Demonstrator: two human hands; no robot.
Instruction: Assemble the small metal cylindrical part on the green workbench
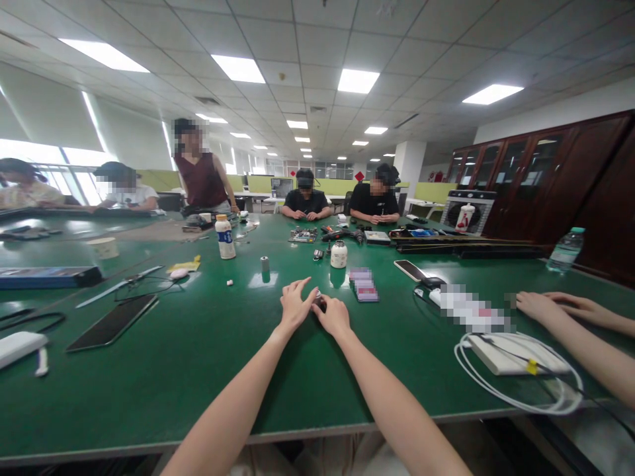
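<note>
My left hand (296, 304) and my right hand (333, 315) meet above the green table, in front of me. Between their fingertips is a small dark thing with a shiny top (318, 295), mostly covered, so its kind is unclear. The left thumb and fingers close at its top, with one finger stretched forward; the right fingers curl round its lower side. Beyond the hands stand a short grey cylinder (264, 264) and a squat white bottle (338, 254). A phone with a lit, blurred screen (364, 284) lies right of my right hand.
A drink bottle (225, 238), tablet (113, 322) and paper cup (103, 248) are to the left. At right are a dark-screened phone (409, 270), white box with coiled cable (516, 354), water bottle (566, 250) and another person's hands (550, 307). Several people are around the green table (198, 390).
</note>
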